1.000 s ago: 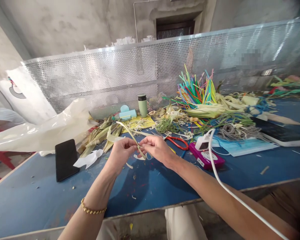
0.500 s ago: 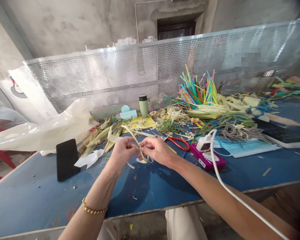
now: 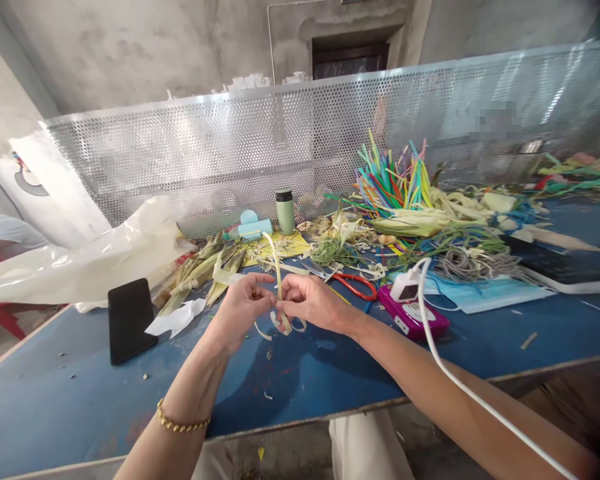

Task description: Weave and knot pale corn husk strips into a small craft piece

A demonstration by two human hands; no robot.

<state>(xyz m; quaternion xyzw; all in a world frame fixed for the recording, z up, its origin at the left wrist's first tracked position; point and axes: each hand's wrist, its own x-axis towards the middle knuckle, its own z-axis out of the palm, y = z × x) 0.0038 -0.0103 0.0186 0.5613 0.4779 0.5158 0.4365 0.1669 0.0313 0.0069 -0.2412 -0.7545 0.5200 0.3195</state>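
Above the blue table, my left hand and my right hand meet fingertip to fingertip. Both pinch a pale yellow-green strip, which looks like dried husk. One end of it stands up above the fingers and bends left at the top; the lower part hangs in loose curls below them. The exact grip point is partly hidden by my fingers. Just beyond my right hand lie red-handled scissors. A bundle of dry husks rests behind my left hand.
A black phone and white scrap lie left. Right are a purple power box with a white cable, a blue mask and tangled cord. Behind stand a green bottle, colourful sticks and a perforated metal screen.
The strip's upper end has swung from leaning left to nearly upright, its tip bending over. My fingers have shifted slightly around it, and the view has moved a little.
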